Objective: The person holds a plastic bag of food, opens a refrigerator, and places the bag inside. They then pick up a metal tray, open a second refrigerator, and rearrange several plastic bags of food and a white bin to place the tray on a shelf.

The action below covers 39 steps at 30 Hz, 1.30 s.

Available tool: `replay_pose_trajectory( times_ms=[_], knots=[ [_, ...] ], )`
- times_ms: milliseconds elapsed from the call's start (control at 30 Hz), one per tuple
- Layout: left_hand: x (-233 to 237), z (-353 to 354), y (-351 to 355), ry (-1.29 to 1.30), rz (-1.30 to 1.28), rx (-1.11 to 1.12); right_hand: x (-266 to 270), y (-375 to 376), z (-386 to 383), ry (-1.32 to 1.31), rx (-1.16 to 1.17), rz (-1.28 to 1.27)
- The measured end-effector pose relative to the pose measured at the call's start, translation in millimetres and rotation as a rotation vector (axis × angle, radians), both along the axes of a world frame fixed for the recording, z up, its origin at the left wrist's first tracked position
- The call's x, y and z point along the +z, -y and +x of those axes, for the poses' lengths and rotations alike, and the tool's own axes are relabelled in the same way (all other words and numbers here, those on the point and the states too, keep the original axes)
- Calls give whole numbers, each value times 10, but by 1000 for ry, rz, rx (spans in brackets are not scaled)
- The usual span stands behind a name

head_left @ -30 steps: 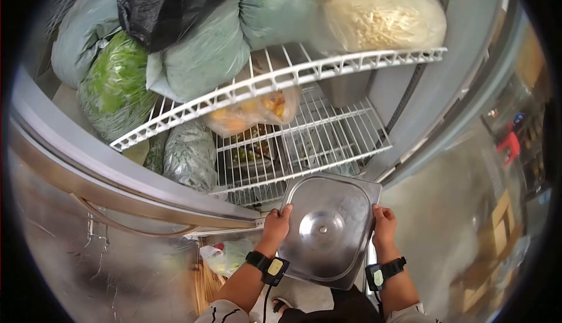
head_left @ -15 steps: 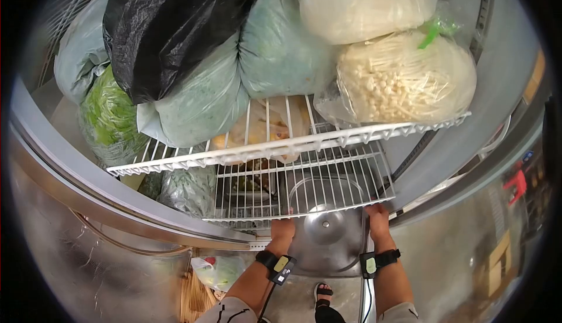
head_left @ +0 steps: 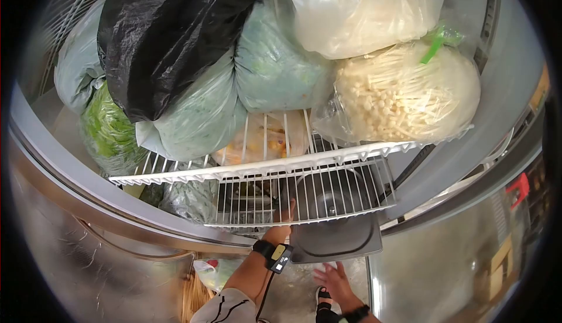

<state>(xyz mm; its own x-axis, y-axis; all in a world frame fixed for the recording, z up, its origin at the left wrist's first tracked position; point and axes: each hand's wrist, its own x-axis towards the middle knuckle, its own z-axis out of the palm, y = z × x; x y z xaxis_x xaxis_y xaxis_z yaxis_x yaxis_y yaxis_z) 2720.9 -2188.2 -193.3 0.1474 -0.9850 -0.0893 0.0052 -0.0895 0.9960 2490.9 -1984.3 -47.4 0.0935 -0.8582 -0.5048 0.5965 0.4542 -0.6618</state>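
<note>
A metal pan (head_left: 336, 247) with a rounded rim sits partly under the lower wire shelf, its front edge sticking out of the fridge. At the pan's left side is my left hand (head_left: 284, 226), seen partly through the wires; its fingers are mostly hidden. Below the pan's front edge, my right hand (head_left: 333, 279) has its fingers apart and holds nothing. The lower wire shelf (head_left: 310, 220) crosses above the pan.
The upper shelf (head_left: 293, 164) carries a black bag (head_left: 170, 36), pale green bags (head_left: 281, 59), a white bag (head_left: 374, 13) and a bag of enoki mushrooms (head_left: 410, 92). Leafy greens (head_left: 111, 124) lie at left. A plastic bag (head_left: 216, 273) stands below the fridge.
My right hand has come off the pan's right side and moved down and left, opening. The pan sits farther back under the shelf. My left hand has shifted slightly inward.
</note>
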Motion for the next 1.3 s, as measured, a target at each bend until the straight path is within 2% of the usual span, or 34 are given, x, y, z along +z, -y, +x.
replay_pose_trajectory(
  times_ms=[33,100,133,233,300,333,400,433,500,567,600,667,700,733,767,800,833,867,967,1067,1167,1233,1267,1300],
  knots=[
    [179,-5,-95,3,2,1,18,180,65,211,-69,82],
    [1211,-130,-460,-94,-178,-92,69,439,147,291,-98,60],
    [1946,-227,-488,-339,472,-68,77,545,182,364,-130,36],
    [1718,-27,-951,-215,435,-11,-50,894,247,296,-142,4],
    [1666,118,-1504,59,242,-167,-87,1203,262,344,-162,53],
    [1621,175,-1718,59,255,-164,-209,1374,253,300,-150,15],
    [1512,261,-2181,-487,670,75,-430,1654,174,251,-137,9],
    [1454,338,-2465,-492,698,87,-520,1789,118,180,-130,-5],
    [1354,544,-2968,-295,679,-171,-616,2038,16,41,-112,-43],
    [1226,677,-3390,-319,696,-112,-636,2169,-71,147,-38,-120],
    [1189,702,-3544,-333,694,-62,-575,2158,-79,119,-13,-193],
    [1121,712,-3724,-430,731,35,-611,1988,-143,157,-33,-166],
    [1118,712,-3745,-520,748,123,-669,1823,-162,137,-51,-156],
    [1099,685,-3713,-521,753,123,-729,1611,-157,-65,44,-170],
    [1113,608,-3608,-540,815,224,-1065,1411,-216,3,78,-147],
    [1113,524,-3487,-560,873,326,-1111,1226,-206,-48,110,126],
    [1121,449,-3355,-563,874,327,-1540,1011,-178,-158,71,170],
    [1129,379,-3218,-502,858,311,-1489,922,-133,-165,12,356],
    [848,265,-2961,-430,786,300,-1815,975,-17,-206,-82,398],
    [676,200,-2532,-339,703,210,-2115,1328,75,-201,-140,305],
    [199,224,-2192,-323,580,96,-2710,1630,84,-235,-244,230],
    [-82,204,-1953,-265,503,60,-2982,1725,27,-142,-252,252],
    [-206,168,-1787,-207,429,35,-2676,1701,111,-165,-333,258],
    [-332,117,-1656,-215,419,23,-2595,1685,165,-136,-371,156]
  ],
)
